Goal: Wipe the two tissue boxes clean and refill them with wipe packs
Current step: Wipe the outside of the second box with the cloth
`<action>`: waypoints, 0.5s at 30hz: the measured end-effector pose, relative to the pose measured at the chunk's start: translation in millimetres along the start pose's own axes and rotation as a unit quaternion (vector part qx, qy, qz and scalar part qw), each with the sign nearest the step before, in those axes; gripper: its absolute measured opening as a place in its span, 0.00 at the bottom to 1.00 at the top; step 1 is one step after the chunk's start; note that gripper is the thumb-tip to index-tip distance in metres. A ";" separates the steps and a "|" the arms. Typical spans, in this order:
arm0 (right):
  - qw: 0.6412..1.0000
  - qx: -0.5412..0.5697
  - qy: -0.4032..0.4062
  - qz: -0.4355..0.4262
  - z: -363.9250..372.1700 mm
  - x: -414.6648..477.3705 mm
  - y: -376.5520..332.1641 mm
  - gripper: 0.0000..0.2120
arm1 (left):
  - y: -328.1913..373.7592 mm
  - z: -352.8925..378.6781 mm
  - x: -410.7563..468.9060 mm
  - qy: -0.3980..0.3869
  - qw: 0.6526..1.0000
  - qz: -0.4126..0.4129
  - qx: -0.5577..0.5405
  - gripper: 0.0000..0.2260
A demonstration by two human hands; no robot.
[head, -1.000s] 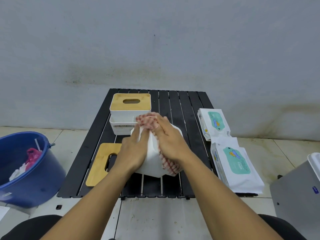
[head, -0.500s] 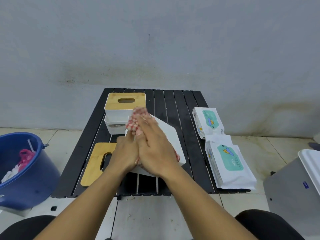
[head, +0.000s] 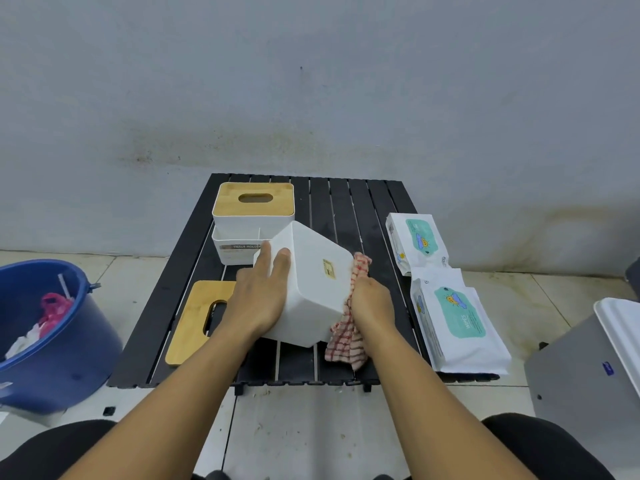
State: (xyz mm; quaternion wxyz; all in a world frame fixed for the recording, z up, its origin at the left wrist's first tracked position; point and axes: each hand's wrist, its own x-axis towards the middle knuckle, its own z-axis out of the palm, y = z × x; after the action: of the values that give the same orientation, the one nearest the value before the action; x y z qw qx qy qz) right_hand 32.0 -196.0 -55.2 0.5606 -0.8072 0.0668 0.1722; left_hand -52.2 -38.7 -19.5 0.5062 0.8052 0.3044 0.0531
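The left hand (head: 258, 299) lies flat, fingers nearly straight, against the left side of the tilted white tissue box (head: 311, 282). The right hand (head: 370, 303) curls round a red-checked cloth (head: 346, 337), pressing it to the box's right side. The box is lidless and tipped up over the black slatted table (head: 346, 209), its stickered base facing up. Its bamboo lid (head: 194, 320) lies flat just left of the left hand. The second box (head: 252, 216), lid on, stands just behind. Two wipe packs (head: 457, 320) lie right of the right hand.

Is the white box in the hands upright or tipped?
Tipped: the white box sits slanted, stickered face angled up, between left hand and cloth in right hand.
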 end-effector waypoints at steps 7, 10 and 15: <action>0.955 -0.180 -0.007 -0.234 16.1 -28.9 -22.3 0.26 | 1.5 1.3 -5.1 0.001 0.999 0.024 0.038 0.31; 0.914 -0.184 -0.009 -0.361 34.4 -64.8 -31.4 0.30 | 3.3 1.2 -8.3 -0.013 0.999 0.033 0.037 0.31; 0.882 -0.174 0.028 -0.437 30.0 -65.7 -15.5 0.31 | 6.3 -7.4 -8.9 -0.016 0.991 -0.025 -0.131 0.23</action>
State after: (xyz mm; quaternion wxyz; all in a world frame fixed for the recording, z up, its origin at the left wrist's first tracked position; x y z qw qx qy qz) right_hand -30.6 -168.2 -27.7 0.4274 -0.8436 -0.3081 -0.1036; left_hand -59.6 -39.7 -8.7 0.6135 0.7246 0.3066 0.0672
